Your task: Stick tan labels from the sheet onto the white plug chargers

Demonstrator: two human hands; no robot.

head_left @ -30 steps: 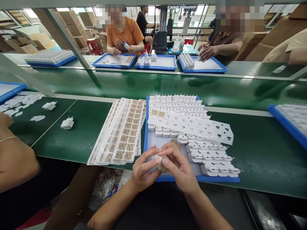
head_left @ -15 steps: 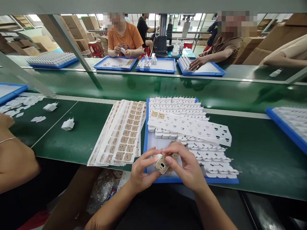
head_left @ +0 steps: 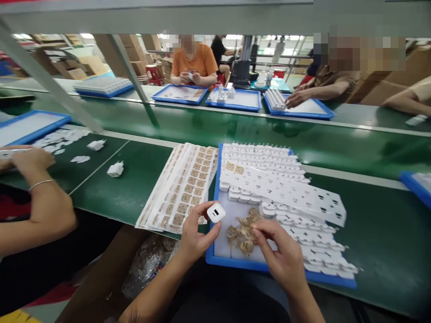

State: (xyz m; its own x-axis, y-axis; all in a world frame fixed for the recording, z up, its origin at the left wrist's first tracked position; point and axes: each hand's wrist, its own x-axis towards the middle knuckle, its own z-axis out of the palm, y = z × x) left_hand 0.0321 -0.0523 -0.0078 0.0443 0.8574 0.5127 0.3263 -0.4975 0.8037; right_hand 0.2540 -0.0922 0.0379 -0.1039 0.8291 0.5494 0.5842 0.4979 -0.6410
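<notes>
My left hand grips a white USB charger between thumb and fingers, its white port face turned up toward me. My right hand is closed in a pinch on a piece of brown backing film at the edge of a crumpled pile of brown backing films. That pile lies in a blue-rimmed tray. Rows of white chargers fill the tray's far and right parts. Across them lies a mostly bare white sticker sheet, with two brown stickers at its left end.
Stacked sheets of brown-backed stickers lie left of the tray. Farther left are two loose chargers and a neighbour's arm. Co-workers sit across the green line behind more blue trays. A metal post slants at left.
The brown film on the charger's port face has come off, showing white. My hands have parted, the right one moving to the brown pile. The view has shifted left.
</notes>
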